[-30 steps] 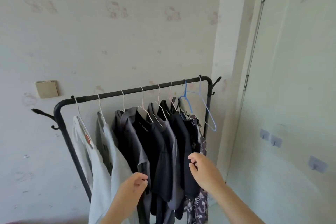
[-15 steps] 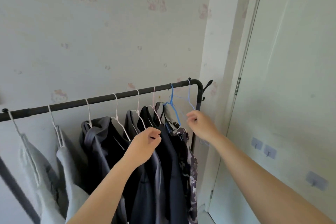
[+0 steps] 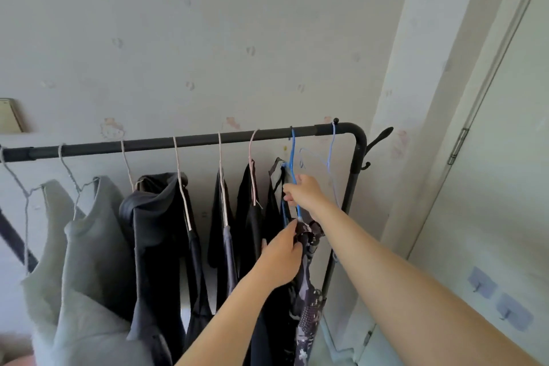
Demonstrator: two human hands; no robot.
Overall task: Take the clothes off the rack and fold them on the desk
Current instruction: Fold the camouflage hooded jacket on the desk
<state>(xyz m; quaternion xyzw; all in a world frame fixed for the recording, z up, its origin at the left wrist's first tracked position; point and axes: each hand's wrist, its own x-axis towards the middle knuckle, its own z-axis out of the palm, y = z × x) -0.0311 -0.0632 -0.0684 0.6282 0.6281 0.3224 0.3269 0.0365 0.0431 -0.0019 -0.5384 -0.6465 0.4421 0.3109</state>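
Observation:
A black clothes rack (image 3: 184,140) runs across the wall with several garments on wire hangers. Two grey tops (image 3: 83,246) hang at the left, dark tops (image 3: 160,223) in the middle. At the right end a dark patterned garment (image 3: 309,300) hangs on a blue hanger (image 3: 293,157). My right hand (image 3: 306,192) grips the blue hanger just below its hook. My left hand (image 3: 282,255) pinches the patterned garment at its shoulder, right under the hanger. An empty pale blue hanger (image 3: 331,163) hangs beside them.
The rack's right post (image 3: 352,187) and a side hook (image 3: 380,137) stand close to a wall corner. A white door (image 3: 505,187) with stick-on hooks (image 3: 499,300) is at the right. A wall switch (image 3: 9,116) sits at the far left.
My left hand left the dark tops and moved right to the patterned garment. My right hand closed on the blue hanger. The view came closer to the rack.

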